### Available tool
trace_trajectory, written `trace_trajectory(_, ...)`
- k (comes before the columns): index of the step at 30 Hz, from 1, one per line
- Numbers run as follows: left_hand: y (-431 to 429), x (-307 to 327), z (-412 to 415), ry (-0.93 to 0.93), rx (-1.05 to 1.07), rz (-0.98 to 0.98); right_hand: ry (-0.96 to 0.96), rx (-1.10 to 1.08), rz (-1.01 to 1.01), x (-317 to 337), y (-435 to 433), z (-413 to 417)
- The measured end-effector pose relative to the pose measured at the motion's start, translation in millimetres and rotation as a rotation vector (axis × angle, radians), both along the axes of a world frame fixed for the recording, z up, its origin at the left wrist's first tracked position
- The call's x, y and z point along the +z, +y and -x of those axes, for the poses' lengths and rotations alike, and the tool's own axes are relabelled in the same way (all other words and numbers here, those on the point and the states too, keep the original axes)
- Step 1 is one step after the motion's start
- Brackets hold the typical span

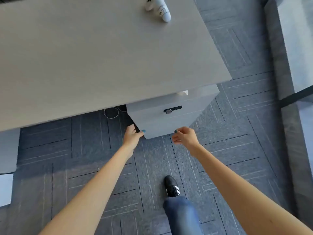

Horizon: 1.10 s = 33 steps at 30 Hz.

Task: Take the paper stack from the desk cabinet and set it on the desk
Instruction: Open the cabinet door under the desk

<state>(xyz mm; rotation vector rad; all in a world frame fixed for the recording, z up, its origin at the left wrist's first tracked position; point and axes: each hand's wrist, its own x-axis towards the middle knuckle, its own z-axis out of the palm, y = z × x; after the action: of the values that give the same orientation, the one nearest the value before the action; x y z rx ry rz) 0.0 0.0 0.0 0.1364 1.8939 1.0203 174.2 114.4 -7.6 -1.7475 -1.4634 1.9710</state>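
The grey desk cabinet (162, 122) stands under the right end of the desk (101, 56), its front panel shut and bearing a black lock (172, 109). My left hand (133, 135) grips the front panel's lower left corner, thumb on the face and fingers round the side. My right hand (184, 137) hovers just off the panel's lower right edge, fingers loosely bent and holding nothing. A small white bit (183, 92) peeks out between the cabinet top and the desk edge; I cannot tell what it is. No paper stack shows.
A white bottle-like object (163, 10) lies on the desk's far right. A white cable (111, 112) loops on the carpet under the desk. My shoe (171, 185) and jeans leg stand below the cabinet. Grey furniture (294, 48) sits at right, a white box (6, 189) at left.
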Motion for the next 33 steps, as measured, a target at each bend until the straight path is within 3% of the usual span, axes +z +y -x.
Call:
trace_trajectory(4,17.2,-33.9,11.8,-0.001,0.022,0.000,-0.057,0.000,0.011,-32.0,11.0,9.7)
trace_trajectory(8,27.0,-49.5,18.7,0.110,0.044,0.100,-0.099,0.008,-0.067,-47.4,17.5,12.0)
trace_trajectory(12,20.4,-59.8,26.1,0.019,0.045,0.073,-0.092,-0.021,-0.139,-55.0,20.9,13.4)
trace_trajectory(18,5.4,-66.3,25.0,0.054,-0.010,0.117,-0.113,-0.025,0.076,-50.4,11.4,30.2)
trace_trajectory(22,-35.4,-76.9,-14.2,0.021,-0.167,0.183,-0.171,0.007,0.167,-60.6,-20.3,28.7)
trace_trajectory(33,-50.8,-78.2,-98.8,-0.189,-0.430,0.192,-0.452,0.146,-0.082,-66.2,-49.3,-22.4)
